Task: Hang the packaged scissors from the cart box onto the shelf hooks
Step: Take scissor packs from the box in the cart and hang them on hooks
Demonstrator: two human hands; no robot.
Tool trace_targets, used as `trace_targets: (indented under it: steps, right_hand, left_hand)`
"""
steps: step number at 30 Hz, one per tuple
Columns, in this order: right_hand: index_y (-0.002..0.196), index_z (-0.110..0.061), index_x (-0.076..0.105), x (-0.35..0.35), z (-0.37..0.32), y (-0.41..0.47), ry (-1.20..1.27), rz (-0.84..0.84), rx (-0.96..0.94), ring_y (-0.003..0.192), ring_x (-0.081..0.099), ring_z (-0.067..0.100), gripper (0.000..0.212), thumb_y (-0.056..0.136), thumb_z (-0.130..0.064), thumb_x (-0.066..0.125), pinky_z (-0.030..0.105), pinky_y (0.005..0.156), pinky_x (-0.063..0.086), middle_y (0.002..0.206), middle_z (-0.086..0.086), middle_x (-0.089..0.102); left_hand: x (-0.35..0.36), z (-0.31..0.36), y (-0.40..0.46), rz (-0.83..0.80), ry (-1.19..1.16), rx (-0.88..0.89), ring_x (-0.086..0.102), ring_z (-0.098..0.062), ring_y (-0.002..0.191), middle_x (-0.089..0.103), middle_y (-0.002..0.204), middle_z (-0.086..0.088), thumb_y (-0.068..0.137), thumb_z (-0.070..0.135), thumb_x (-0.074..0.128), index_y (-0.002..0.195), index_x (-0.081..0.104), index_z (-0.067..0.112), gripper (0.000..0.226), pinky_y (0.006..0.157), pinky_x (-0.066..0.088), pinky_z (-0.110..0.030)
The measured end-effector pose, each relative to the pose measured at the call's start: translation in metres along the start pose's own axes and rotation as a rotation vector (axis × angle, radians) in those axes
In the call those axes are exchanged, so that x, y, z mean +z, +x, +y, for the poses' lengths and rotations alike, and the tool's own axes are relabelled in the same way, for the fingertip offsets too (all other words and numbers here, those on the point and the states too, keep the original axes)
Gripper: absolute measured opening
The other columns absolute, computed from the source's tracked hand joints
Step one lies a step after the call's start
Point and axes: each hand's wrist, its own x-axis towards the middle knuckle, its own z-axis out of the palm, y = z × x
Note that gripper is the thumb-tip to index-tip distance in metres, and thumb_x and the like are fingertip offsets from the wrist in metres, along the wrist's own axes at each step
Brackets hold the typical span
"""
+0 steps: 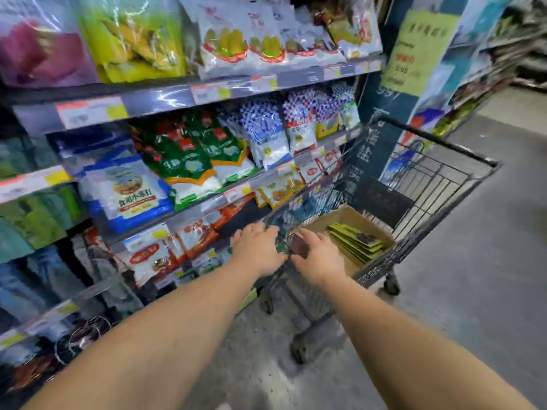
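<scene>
Grip, head view: left hand (258, 249) and right hand (318, 255) both at cart (438, 179) near rim, on a blurred dark pack (297, 247); hold unclear, cannot tell.
Packaged scissors: green stack (356, 242) flat inside cardboard box (346, 216).
Risk: likely snagging on wire rim, dropping pack.
Shelf hooks: not visible.

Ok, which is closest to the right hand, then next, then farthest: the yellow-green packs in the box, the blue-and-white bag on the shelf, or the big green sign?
From the right hand, in the head view:
1. The yellow-green packs, just to its right in the cardboard box.
2. The blue-and-white bag, off to the left on the shelf.
3. The green sign, high up on the pillar beyond the cart.
</scene>
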Motion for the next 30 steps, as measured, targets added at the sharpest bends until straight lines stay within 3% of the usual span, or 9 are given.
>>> trace_targets:
  steps: [6, 12, 16, 23, 30]
  right_hand:
    - [0.148, -0.032, 0.03, -0.018, 0.069, 0.074, 0.024, 0.035, 0.17, 0.135, 0.04, 0.028, 0.069, 0.087, -0.043, 0.06, 0.04, 0.107, 0.04, 0.151, 0.004, 0.037]
    - [0.147, -0.034, 0.032, -0.042, 0.132, 0.159, 0.03, -0.014, 0.409, 0.128, 0.047, 0.029, 0.071, 0.085, -0.048, 0.063, 0.045, 0.105, 0.043, 0.147, 0.005, 0.043]
    - [0.147, -0.031, 0.032, -0.039, 0.165, 0.194, 0.015, -0.054, 0.495, 0.126, 0.049, 0.03, 0.069, 0.087, -0.044, 0.063, 0.044, 0.104, 0.044, 0.145, 0.007, 0.045]
    - [0.147, -0.031, 0.029, -0.018, 0.229, 0.255, 0.005, -0.225, 0.563, 0.124, 0.049, 0.031, 0.068, 0.087, -0.041, 0.061, 0.046, 0.103, 0.045, 0.138, 0.01, 0.046]
    - [0.147, -0.025, 0.032, -0.009, 0.334, 0.36, -0.101, -0.471, 0.463, 0.124, 0.049, 0.031, 0.063, 0.09, -0.039, 0.057, 0.042, 0.101, 0.044, 0.137, 0.011, 0.049]
  left_hand:
    - [0.019, 0.042, 0.105, -0.082, -0.008, 0.105, 0.03, -0.031, 0.143, 0.035, 0.155, -0.006, 0.088, 0.062, 0.056, 0.149, 0.034, 0.028, 0.073, 0.116, 0.026, -0.047]
    - [0.021, 0.066, 0.209, -0.184, -0.008, 0.157, 0.038, -0.031, 0.136, 0.044, 0.146, -0.005, 0.083, 0.063, 0.059, 0.146, 0.037, 0.026, 0.076, 0.111, 0.034, -0.047]
    - [0.032, 0.08, 0.26, -0.225, -0.01, 0.148, 0.036, -0.03, 0.14, 0.04, 0.152, -0.005, 0.085, 0.063, 0.059, 0.15, 0.032, 0.026, 0.08, 0.114, 0.033, -0.045]
    - [0.076, 0.096, 0.316, -0.34, -0.061, 0.016, 0.039, -0.029, 0.139, 0.039, 0.153, -0.003, 0.086, 0.062, 0.061, 0.15, 0.032, 0.027, 0.079, 0.112, 0.037, -0.043]
    - [0.148, 0.135, 0.369, -0.447, -0.21, -0.316, 0.037, -0.03, 0.141, 0.039, 0.154, -0.004, 0.083, 0.063, 0.062, 0.149, 0.035, 0.028, 0.079, 0.109, 0.041, -0.041]
